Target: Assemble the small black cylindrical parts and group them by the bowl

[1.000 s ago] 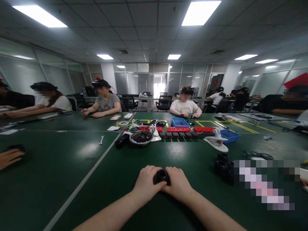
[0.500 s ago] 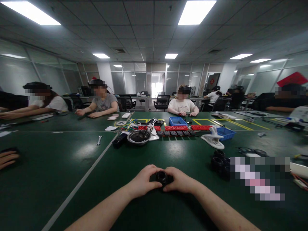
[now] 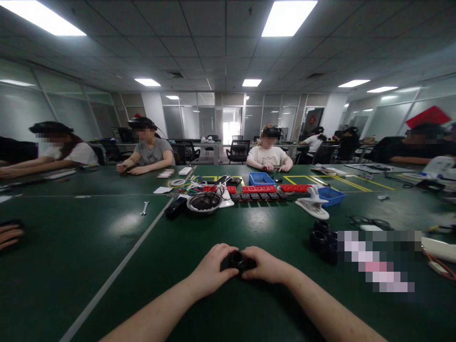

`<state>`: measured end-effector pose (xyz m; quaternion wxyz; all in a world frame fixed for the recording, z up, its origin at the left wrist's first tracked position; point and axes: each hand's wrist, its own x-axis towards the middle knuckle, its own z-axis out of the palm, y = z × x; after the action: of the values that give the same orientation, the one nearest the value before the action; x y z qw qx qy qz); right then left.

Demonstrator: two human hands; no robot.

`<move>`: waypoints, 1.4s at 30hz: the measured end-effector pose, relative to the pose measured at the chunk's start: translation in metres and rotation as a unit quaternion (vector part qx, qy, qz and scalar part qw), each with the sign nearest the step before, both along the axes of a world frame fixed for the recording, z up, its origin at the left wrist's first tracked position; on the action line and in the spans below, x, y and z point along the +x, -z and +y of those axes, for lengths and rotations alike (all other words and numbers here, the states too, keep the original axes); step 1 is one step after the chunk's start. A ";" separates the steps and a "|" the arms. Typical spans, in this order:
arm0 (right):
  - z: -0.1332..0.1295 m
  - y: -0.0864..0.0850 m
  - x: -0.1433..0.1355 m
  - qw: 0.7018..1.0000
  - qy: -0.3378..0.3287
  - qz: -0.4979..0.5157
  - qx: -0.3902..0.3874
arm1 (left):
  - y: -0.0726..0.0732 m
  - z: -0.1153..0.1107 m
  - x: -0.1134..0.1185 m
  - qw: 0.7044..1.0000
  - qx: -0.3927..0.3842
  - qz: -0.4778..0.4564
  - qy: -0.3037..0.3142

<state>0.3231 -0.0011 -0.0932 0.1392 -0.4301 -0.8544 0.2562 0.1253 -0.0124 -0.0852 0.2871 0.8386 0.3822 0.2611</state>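
Observation:
A small black round part with an open hollow in its top [image 3: 237,259] is held low over the green table, or on it; I cannot tell which. From the left, my left hand [image 3: 212,267] closes on it, thumb in front and fingers behind. My right hand [image 3: 268,266] grips the right side of the same piece, its thumb near the front. The fingers hide much of the part's sides. To the right stand several similar black hollow parts [image 3: 318,240], close together.
Ahead are a round metal pan-like dish [image 3: 188,207], a white clip-like stand [image 3: 310,209], red strips [image 3: 259,188] and blue bins [image 3: 261,179]. A wrench [image 3: 144,208] lies left. Another person's hand [image 3: 10,234] rests at the left edge; co-workers sit across the table.
The view has turned slightly, so the scene sits a little further left. Both my hands keep nearly the same grip on the black part.

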 end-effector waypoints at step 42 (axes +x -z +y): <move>-0.002 0.004 0.000 0.998 0.015 0.060 -0.031 | 0.009 -0.002 0.000 0.998 0.018 -0.008 -0.060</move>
<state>0.3228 -0.0032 -0.0969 0.1808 -0.4305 -0.8298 0.3057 0.1251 -0.0140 -0.0946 0.2588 0.8172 0.4247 0.2912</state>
